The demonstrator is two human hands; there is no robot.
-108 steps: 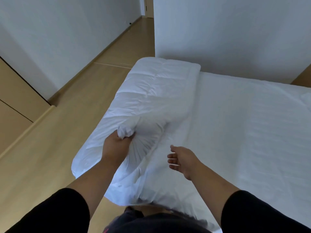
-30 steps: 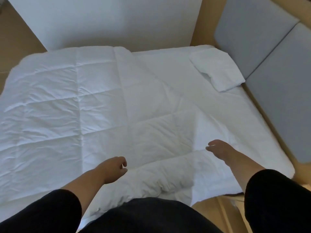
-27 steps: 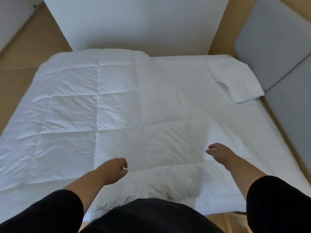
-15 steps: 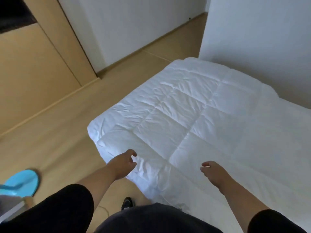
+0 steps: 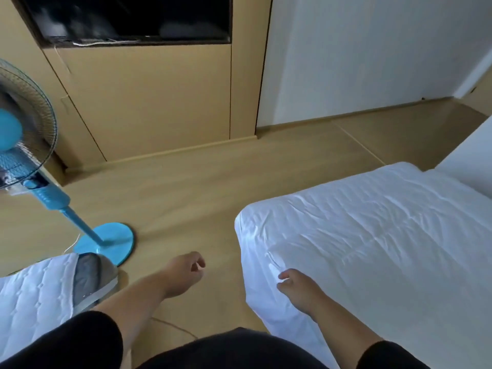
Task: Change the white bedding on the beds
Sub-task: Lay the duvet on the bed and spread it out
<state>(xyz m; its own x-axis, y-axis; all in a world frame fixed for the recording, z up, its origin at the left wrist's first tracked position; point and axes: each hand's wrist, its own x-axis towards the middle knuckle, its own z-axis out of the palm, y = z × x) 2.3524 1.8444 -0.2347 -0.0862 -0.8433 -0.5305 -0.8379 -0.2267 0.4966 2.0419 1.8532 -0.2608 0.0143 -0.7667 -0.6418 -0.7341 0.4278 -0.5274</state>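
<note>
The white bedding (image 5: 372,235) is puffy and full of small wrinkles, and it hangs over the bed's corner. It lies right under and past the right hand (image 5: 299,288), whose loose fingers hold nothing. The left hand (image 5: 183,272) hangs over the wood floor (image 5: 213,187), fingers softly bent, empty, beside the bedding

We see a plain white duvet (image 5: 372,235); a bright blue fan (image 5: 106,242); a tan floor (image 5: 202,187); black sleeves (image 5: 66,342); a diamond-quilted white mattress (image 5: 32,296).
</note>
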